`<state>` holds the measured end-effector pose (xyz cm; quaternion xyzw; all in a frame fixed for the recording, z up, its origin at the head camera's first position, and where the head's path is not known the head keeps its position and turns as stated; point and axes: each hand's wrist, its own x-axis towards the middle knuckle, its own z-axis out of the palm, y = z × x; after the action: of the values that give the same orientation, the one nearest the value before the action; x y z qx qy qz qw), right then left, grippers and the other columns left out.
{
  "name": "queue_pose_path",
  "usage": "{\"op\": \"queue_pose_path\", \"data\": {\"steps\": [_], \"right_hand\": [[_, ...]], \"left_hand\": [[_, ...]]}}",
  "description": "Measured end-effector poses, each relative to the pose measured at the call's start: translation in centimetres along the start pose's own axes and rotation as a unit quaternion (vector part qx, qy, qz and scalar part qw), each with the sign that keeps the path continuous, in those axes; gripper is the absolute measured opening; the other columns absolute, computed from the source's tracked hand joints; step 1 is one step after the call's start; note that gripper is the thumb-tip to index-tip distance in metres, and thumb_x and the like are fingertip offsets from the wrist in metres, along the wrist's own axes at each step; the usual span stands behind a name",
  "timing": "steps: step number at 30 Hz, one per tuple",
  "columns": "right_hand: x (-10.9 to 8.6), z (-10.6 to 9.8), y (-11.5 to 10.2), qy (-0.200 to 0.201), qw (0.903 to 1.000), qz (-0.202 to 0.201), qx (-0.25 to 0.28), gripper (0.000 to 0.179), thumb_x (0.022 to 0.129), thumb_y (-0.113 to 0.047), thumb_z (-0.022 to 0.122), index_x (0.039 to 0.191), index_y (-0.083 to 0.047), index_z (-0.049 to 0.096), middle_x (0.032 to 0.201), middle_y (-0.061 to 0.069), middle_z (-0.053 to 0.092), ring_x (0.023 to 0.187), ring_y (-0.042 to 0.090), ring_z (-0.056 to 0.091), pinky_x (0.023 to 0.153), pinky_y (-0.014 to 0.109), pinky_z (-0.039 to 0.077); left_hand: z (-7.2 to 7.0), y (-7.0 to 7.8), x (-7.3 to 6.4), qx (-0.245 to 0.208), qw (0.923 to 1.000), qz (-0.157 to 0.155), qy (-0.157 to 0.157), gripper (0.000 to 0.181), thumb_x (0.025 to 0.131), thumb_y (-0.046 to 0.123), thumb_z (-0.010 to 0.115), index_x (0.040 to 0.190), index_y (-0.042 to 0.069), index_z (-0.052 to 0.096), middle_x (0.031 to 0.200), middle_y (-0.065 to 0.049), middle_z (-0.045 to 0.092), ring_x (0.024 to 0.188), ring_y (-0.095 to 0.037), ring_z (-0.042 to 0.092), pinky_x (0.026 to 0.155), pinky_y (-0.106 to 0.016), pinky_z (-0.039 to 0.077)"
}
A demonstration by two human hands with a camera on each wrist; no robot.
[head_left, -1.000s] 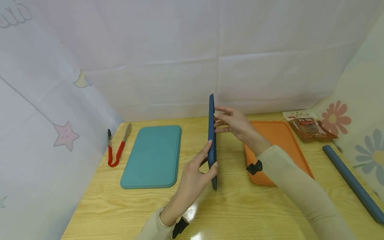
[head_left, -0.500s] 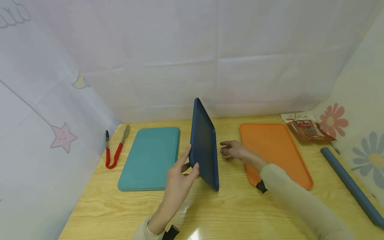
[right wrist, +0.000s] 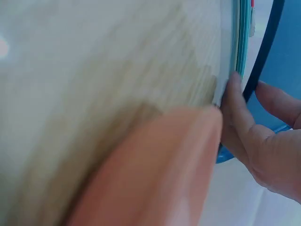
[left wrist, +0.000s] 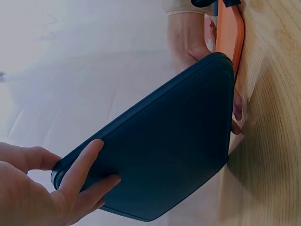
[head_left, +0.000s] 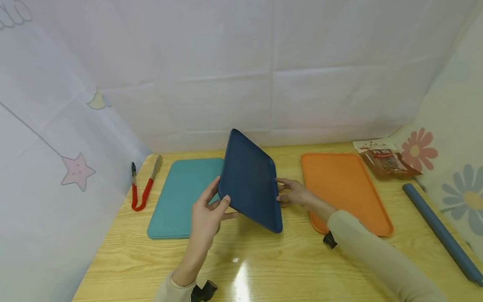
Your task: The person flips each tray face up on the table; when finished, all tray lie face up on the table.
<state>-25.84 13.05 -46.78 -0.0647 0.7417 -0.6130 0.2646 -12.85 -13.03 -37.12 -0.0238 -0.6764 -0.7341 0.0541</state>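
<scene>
A dark blue tray (head_left: 249, 180) is tilted above the table, its left side raised and its right side lower. My left hand (head_left: 205, 218) grips its left edge, thumb on the upper face; in the left wrist view, fingers (left wrist: 101, 188) spread along the underside. At the tray's right edge is my right hand (head_left: 296, 193). In the right wrist view, that hand (right wrist: 268, 146) has the rim between thumb and fingers. Left of the blue tray lies a teal tray (head_left: 177, 201), partly hidden behind it and the left hand. An orange tray (head_left: 347, 188) lies under the right forearm.
Red-handled tongs (head_left: 141, 193) lie at the table's left edge. A brown food packet (head_left: 388, 161) sits at the back right, with a dark grey-blue roll (head_left: 439, 230) along the right side. A white sheet (head_left: 211, 75) hangs behind the wooden table (head_left: 294, 268).
The blue tray has turned from nearly upright to tilted, its face now showing, and shifted left with my left hand. My right hand let go of it, moved lower, and now holds its right edge.
</scene>
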Motion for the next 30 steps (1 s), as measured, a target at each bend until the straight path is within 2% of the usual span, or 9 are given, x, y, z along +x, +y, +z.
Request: {"op": "queue_pose_path", "data": {"steps": [4, 10, 18, 21, 25, 30], "right_hand": [[-0.2, -0.3, 0.5, 0.013, 0.9997, 0.01, 0.02, 0.073, 0.088, 0.011, 0.061, 0.152, -0.004, 0.028, 0.132, 0.028, 0.042, 0.091, 0.024, 0.067, 0.079, 0.04, 0.057], [-0.5, -1.1, 0.9, 0.021, 0.9986, 0.033, 0.037, 0.074, 0.088, 0.013, 0.059, 0.152, -0.009, 0.03, 0.131, 0.024, 0.044, 0.086, 0.02, 0.067, 0.074, 0.038, 0.058], [-1.4, -2.2, 1.1, 0.012, 0.9989, 0.043, 0.014, 0.074, 0.088, 0.011, 0.058, 0.153, -0.011, 0.029, 0.139, 0.025, 0.04, 0.088, 0.022, 0.067, 0.069, 0.038, 0.058], [-1.9, -2.6, 1.1, 0.013, 0.9987, 0.046, 0.017, 0.073, 0.088, 0.01, 0.058, 0.152, -0.011, 0.031, 0.14, 0.026, 0.04, 0.09, 0.024, 0.067, 0.071, 0.039, 0.058], [-2.3, -3.2, 0.8, 0.019, 0.9987, 0.046, 0.007, 0.072, 0.087, 0.013, 0.056, 0.152, -0.009, 0.032, 0.14, 0.027, 0.04, 0.092, 0.025, 0.066, 0.074, 0.04, 0.058], [-2.5, -3.9, 0.2, 0.018, 0.999, 0.039, -0.011, 0.071, 0.087, 0.013, 0.056, 0.151, -0.006, 0.031, 0.134, 0.027, 0.043, 0.092, 0.024, 0.065, 0.074, 0.041, 0.058]], "left_hand": [[-0.6, -0.2, 0.2, 0.009, 0.9999, -0.01, -0.011, 0.048, 0.098, 0.013, 0.057, 0.145, 0.014, 0.044, 0.139, -0.011, 0.048, 0.105, -0.034, 0.064, 0.07, -0.046, 0.058], [-1.5, -0.7, 1.4, 0.052, 0.997, -0.045, -0.035, 0.042, 0.101, 0.028, 0.052, 0.141, 0.017, 0.05, 0.134, -0.011, 0.053, 0.096, -0.026, 0.065, 0.072, -0.039, 0.058], [-2.9, -2.2, 4.7, 0.065, 0.9905, -0.092, -0.079, 0.044, 0.099, 0.023, 0.056, 0.143, 0.022, 0.049, 0.128, -0.012, 0.048, 0.101, -0.024, 0.06, 0.074, -0.038, 0.057], [-3.5, -2.8, 5.7, 0.081, 0.9878, -0.104, -0.083, 0.045, 0.098, 0.022, 0.058, 0.142, 0.024, 0.05, 0.125, -0.01, 0.048, 0.097, -0.022, 0.057, 0.07, -0.04, 0.057], [-4.3, -3.6, 6.8, 0.098, 0.9827, -0.125, -0.095, 0.047, 0.097, 0.019, 0.061, 0.142, 0.021, 0.05, 0.121, -0.012, 0.051, 0.09, -0.021, 0.058, 0.066, -0.043, 0.057], [-5.0, -4.6, 7.8, 0.109, 0.9746, -0.154, -0.12, 0.052, 0.095, 0.017, 0.063, 0.145, 0.021, 0.047, 0.13, -0.013, 0.049, 0.097, -0.024, 0.062, 0.064, -0.038, 0.058]]}}
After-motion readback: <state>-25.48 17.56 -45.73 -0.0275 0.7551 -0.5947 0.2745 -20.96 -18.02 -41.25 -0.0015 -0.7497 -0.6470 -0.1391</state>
